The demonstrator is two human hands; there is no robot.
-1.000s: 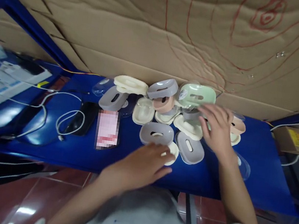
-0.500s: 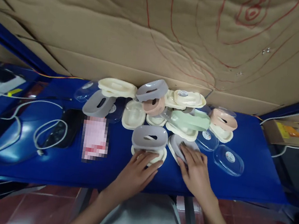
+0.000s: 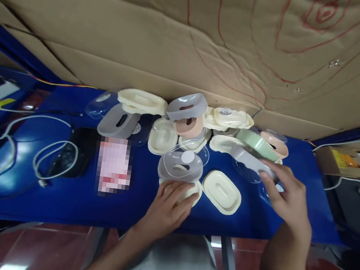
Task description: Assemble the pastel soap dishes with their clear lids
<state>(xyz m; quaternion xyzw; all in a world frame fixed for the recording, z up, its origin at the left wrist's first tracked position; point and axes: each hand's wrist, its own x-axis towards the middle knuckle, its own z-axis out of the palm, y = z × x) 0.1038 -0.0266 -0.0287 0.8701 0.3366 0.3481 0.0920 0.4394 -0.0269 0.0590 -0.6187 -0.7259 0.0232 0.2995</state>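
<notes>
Two hands are at work over our blue desk (image 3: 96, 203), which runs the full width of the view and stands against a wall of creased brown cardboard sheets (image 3: 148, 27) marked with red pen lines. Our left hand (image 3: 167, 209) lies palm down at the near edge, fingers loosely spread over the rim of a cream tray (image 3: 196, 192); a grey slotted insert (image 3: 180, 167) sits on that tray with a clear lid (image 3: 186, 154) resting on top. Whether the left hand actually grips the tray we cannot tell. Our right hand (image 3: 287, 197) is raised to the right, fingers curled and closed on the end of a grey soap-dish piece (image 3: 250, 159), held tilted above the desk just in front of a green piece (image 3: 257, 144). Just beside the left-hand stack, a second cream tray (image 3: 222, 191) lies alone and flat. Behind these, along the cardboard, is a crowded heap of cream, grey and pink dish parts (image 3: 185, 118), some stacked, some leaning. Left of the heap: a blurred pink card (image 3: 114, 164), a dark phone (image 3: 75, 151) and a looped white cable (image 3: 46, 152). Desk surface is glossy and reflects light at far left. Reddish floor tiles (image 3: 34, 244) show below the desk edge; a small cardboard box (image 3: 342, 161) stands off the right end.
</notes>
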